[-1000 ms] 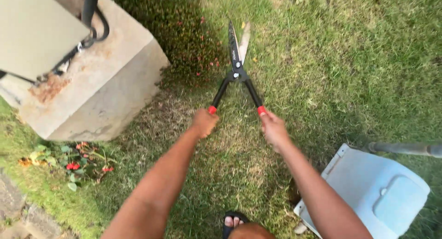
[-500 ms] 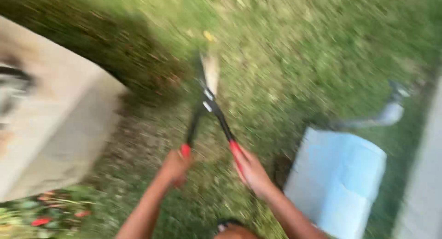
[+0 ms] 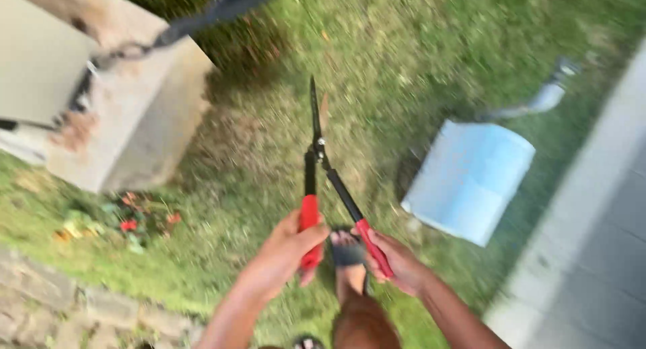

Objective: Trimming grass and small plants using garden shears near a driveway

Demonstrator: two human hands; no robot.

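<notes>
A: Hedge shears (image 3: 316, 154) at centre, blades nearly together and pointing away over the grass (image 3: 404, 46). Left hand (image 3: 286, 251) curled around the left red grip; right hand (image 3: 397, 261) wrapped around the right red grip. Grips angled apart, dark shafts meeting at the pivot.

B: Directly beneath the grips?

A: Sandalled foot (image 3: 348, 251), between the two hands and partly hidden by the right shaft.

B: To the left?

A: Concrete block (image 3: 134, 120), weathered, with a pale box (image 3: 33, 60) on top and a dark cable (image 3: 202, 16) crossing its upper edge. Red flowers (image 3: 138, 218) at its base; stone edging (image 3: 47, 302) lower left.

B: To the right?

A: Pale blue plastic object (image 3: 471, 181), lying on the grass just beside the right hand's side, with a grey pipe (image 3: 538, 100) beyond it. Paved strip (image 3: 592, 241) along the right edge.

B: Anything between blades and turf?

A: Cannot tell; heavy motion blur throughout.
</notes>
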